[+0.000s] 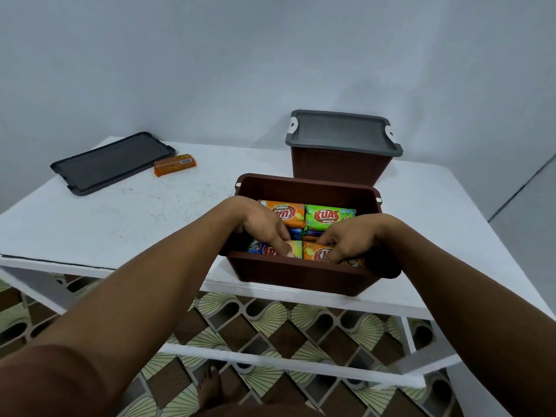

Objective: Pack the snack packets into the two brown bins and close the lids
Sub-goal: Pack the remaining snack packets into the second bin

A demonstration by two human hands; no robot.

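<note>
An open brown bin [304,276] stands at the table's front edge, filled with several orange, green and blue snack packets. An orange packet [285,209] and a green packet [328,218] lie at its far side. My left hand [264,227] reaches into the bin and its fingers press on a front packet [296,249]. My right hand [349,239] curls its fingers round an orange packet [316,254] at the front. Behind stands the second brown bin [340,167] with its grey lid [340,133] on. One loose orange packet [175,164] lies on the table at far left.
A dark grey lid [111,162] lies flat at the table's far left corner, beside the loose packet. The white table [135,212] meets a pale wall behind. Below its front edge are white rails, a patterned floor and my bare foot [210,386].
</note>
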